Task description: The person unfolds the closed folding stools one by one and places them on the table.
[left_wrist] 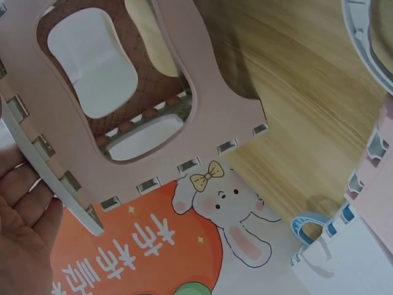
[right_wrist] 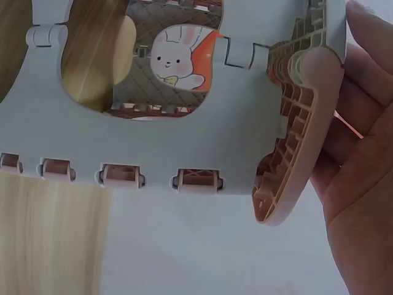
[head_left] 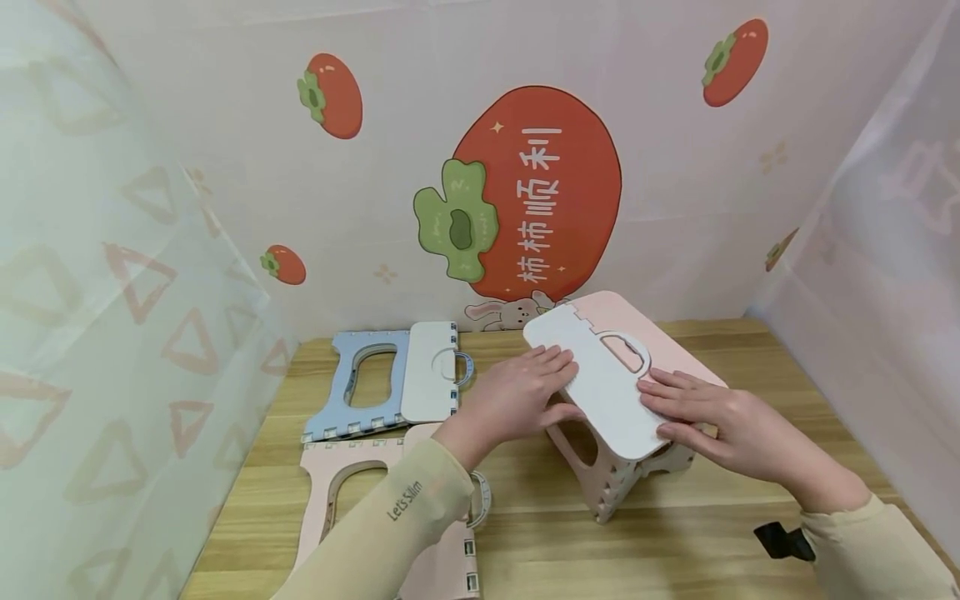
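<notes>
Pink-and-white folding step stool (head_left: 611, 392), likely light, stiff plastic, lies under my left hand (head_left: 517, 387) and right hand (head_left: 716, 418), fingers extended (surest hold: its handle (head_left: 643, 357)).

Persimmon-print backdrop (head_left: 660, 142) behind wood-grain table (head_left: 532, 542)

A big red persimmon (head_left: 577, 192) bears white characters (head_left: 537, 200), smaller persimmons (head_left: 342, 96) around it, a rabbit (head_left: 517, 314) at its lower edge. Pale sheets (head_left: 112, 192) flank the table. At left lie a folded blue-and-white stool (head_left: 430, 379) and, nearer, a folded pink stool (head_left: 442, 562), partly hidden.
</notes>
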A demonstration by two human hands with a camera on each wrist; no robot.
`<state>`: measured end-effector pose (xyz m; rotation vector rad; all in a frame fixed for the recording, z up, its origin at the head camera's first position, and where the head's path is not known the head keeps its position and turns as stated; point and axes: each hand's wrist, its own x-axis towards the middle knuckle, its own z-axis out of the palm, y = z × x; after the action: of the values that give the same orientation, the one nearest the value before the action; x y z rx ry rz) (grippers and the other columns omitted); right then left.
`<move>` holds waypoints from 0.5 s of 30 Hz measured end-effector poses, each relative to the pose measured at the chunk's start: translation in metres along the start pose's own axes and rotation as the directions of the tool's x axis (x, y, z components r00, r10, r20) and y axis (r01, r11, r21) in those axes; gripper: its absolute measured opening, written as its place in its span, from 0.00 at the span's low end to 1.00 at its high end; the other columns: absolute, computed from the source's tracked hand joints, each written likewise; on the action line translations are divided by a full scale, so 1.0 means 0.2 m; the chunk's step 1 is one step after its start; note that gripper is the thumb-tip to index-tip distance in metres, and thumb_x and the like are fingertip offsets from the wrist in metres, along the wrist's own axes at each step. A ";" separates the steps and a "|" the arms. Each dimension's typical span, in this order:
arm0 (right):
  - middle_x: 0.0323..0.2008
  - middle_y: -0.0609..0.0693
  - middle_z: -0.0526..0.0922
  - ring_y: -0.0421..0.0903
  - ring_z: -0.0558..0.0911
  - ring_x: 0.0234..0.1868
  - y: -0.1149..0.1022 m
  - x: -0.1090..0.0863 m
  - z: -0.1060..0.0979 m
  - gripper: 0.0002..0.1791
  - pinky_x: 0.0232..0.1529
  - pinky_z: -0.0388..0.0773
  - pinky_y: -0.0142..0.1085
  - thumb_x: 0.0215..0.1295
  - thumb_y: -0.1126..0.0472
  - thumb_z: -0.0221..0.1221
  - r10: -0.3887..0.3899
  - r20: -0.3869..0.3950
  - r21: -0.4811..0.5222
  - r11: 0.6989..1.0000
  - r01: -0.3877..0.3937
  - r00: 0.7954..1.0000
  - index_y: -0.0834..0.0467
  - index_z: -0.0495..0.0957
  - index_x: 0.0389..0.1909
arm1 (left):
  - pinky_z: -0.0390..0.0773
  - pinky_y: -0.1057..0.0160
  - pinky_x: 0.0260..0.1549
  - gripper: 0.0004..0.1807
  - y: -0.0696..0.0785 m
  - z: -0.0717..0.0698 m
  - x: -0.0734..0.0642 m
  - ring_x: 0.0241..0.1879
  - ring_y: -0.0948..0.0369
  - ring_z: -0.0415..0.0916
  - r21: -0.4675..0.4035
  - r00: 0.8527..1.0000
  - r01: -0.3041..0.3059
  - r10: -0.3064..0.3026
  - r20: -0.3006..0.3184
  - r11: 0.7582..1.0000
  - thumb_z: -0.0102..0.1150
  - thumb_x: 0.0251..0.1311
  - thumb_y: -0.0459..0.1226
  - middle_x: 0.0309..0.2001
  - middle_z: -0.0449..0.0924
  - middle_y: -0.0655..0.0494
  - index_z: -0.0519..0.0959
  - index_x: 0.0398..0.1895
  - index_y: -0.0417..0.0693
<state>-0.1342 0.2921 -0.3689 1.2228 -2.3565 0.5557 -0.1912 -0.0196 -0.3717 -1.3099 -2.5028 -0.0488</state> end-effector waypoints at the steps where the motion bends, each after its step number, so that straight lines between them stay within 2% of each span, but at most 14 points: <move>1: 0.61 0.51 0.83 0.40 0.73 0.70 0.00 0.00 0.00 0.23 0.72 0.60 0.23 0.71 0.45 0.62 0.004 -0.003 -0.005 1.000 -0.004 1.000 0.53 0.84 0.60 | 0.66 0.60 0.72 0.37 0.01 0.00 0.00 0.69 0.56 0.71 0.015 1.000 0.001 -0.001 -0.018 1.000 0.56 0.67 0.63 0.68 0.76 0.52 0.77 0.67 0.47; 7: 0.60 0.51 0.83 0.39 0.73 0.70 -0.01 0.00 0.00 0.26 0.71 0.58 0.20 0.67 0.42 0.65 0.037 -0.007 -0.057 0.998 -0.038 0.999 0.54 0.84 0.59 | 0.72 0.61 0.67 0.35 0.05 0.01 0.02 0.65 0.59 0.76 0.086 0.997 0.032 -0.025 -0.075 0.996 0.55 0.66 0.66 0.64 0.80 0.55 0.81 0.60 0.50; 12: 0.61 0.52 0.83 0.37 0.71 0.71 -0.02 0.00 0.01 0.31 0.70 0.54 0.17 0.64 0.39 0.65 0.044 -0.024 -0.093 0.995 -0.046 0.999 0.56 0.84 0.59 | 0.76 0.62 0.63 0.35 0.08 0.02 0.03 0.63 0.61 0.78 0.138 0.992 0.080 -0.066 -0.106 0.987 0.54 0.64 0.68 0.62 0.82 0.58 0.82 0.60 0.53; 15: 0.61 0.53 0.83 0.40 0.73 0.70 -0.03 0.01 0.01 0.34 0.70 0.52 0.16 0.65 0.35 0.62 0.045 -0.033 -0.131 0.990 -0.049 0.998 0.57 0.84 0.59 | 0.78 0.62 0.62 0.35 0.11 0.03 0.04 0.61 0.60 0.80 0.150 0.988 0.101 -0.082 -0.127 0.983 0.55 0.64 0.68 0.61 0.83 0.58 0.83 0.60 0.53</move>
<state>-0.1296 0.2865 -0.3692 1.0958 -2.3613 0.4226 -0.1800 0.0008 -0.3769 -1.0958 -2.4096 0.0457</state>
